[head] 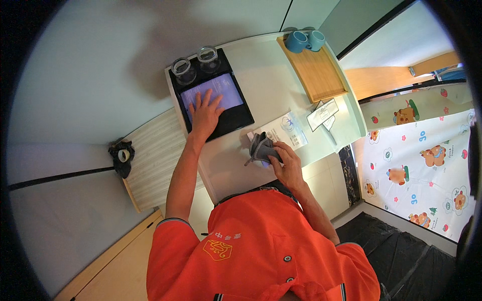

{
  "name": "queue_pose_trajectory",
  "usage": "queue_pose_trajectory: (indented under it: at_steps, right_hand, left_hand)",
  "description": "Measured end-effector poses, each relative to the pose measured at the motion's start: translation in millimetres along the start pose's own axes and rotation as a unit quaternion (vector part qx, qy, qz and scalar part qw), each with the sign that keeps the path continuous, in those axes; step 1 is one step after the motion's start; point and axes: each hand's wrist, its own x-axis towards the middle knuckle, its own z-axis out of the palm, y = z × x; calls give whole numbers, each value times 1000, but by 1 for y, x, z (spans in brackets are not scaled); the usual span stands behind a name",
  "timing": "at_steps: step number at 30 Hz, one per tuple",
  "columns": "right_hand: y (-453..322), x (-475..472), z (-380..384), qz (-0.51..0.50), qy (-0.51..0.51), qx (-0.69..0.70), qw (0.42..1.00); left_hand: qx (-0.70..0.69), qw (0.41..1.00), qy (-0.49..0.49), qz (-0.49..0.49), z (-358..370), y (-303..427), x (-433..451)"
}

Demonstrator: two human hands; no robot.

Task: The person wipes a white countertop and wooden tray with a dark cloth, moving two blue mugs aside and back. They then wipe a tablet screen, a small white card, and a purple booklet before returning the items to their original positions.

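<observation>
My left hand (pixel 206 114), fingers spread, rests on a flat purple packet (pixel 230 92) that bears small writing. The packet lies on a black tray (pixel 235 119) at the left of a white tabletop (pixel 260 71). My right hand (pixel 289 165) grips a bunched grey cloth (pixel 261 146), its edge bound with a cord-like trim; whether it is a pouch or a plain cloth I cannot tell. Under and behind the cloth lies a pale printed packet (pixel 292 129). A sliver of something purple shows below the cloth.
Two glass jars (pixel 183 71) stand on the tray's far end. At the back right, two blue mugs (pixel 296 41) sit on a wooden tray (pixel 320 75). Small white packets (pixel 323 114) lie near the table's right edge. A printed curtain (pixel 418 169) hangs to the right.
</observation>
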Motion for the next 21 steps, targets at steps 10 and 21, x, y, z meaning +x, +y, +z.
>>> queue_pose_trajectory:
  at_steps: [10, 21]
  right_hand:
    - [16, -22, -19, 61, 43, -6, 997]
    - [32, -65, -45, 104, 118, -74, 985]
  left_hand:
    - [-95, 983, 121, 101, -14, 42, -4]
    - [-77, 986, -126, 74, 23, 187, -58]
